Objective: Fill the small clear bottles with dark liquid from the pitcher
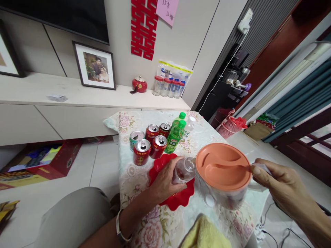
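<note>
My left hand [168, 179] is wrapped round a small clear plastic bottle [190, 164], uncapped and tilted with its mouth toward the pitcher. Below it lies a red scalloped plate [190, 196], partly covered by hand and bottle. On the right, my right hand [276, 179] grips the handle of a large clear pitcher [230, 198] with an orange lid [222, 167]. Dark contents show dimly through the pitcher's wall. A white cap [209, 200] rests on the tablecloth between plate and pitcher.
Several drink cans [142, 152], two green bottles [176, 137] and a clear white-capped bottle [190, 124] stand behind the plate. A yellow cloth [205, 236] lies at the near edge. Beyond the table, a cabinet [103, 94] bears red-lidded jars [163, 88] and a framed photo [95, 67].
</note>
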Tool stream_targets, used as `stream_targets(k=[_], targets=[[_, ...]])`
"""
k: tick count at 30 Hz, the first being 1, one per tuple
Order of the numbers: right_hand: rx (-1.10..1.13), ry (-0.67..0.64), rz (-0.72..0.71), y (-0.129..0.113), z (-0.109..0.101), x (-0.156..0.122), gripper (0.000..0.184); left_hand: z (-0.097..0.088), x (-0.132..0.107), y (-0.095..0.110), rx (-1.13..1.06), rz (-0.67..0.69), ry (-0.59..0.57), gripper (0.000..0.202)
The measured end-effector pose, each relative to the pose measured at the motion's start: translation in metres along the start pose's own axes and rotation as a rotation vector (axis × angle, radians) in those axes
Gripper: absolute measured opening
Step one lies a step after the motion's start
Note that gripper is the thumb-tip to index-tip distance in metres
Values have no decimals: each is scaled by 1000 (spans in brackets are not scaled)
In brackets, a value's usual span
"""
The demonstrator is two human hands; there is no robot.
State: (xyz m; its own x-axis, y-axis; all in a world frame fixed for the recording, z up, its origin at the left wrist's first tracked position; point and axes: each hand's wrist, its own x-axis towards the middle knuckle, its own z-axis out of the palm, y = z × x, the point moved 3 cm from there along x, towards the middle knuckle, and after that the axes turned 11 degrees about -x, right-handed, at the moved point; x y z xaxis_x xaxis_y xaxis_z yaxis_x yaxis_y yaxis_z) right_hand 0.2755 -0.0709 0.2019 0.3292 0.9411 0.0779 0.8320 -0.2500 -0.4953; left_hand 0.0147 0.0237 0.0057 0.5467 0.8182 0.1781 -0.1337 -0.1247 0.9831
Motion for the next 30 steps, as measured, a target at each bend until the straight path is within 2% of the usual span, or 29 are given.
stream_targets(k=[7,21,30], targets=[[34,-5,-39,7,-1,-1,67,0,1,2,-2,1,-3,88],[25,30,-5,-7,-3,-1,76,0,1,-3,22,13,-7,89],[14,27,-16,-1,-1,0,75,0,0,1,-5,-5,0,90]])
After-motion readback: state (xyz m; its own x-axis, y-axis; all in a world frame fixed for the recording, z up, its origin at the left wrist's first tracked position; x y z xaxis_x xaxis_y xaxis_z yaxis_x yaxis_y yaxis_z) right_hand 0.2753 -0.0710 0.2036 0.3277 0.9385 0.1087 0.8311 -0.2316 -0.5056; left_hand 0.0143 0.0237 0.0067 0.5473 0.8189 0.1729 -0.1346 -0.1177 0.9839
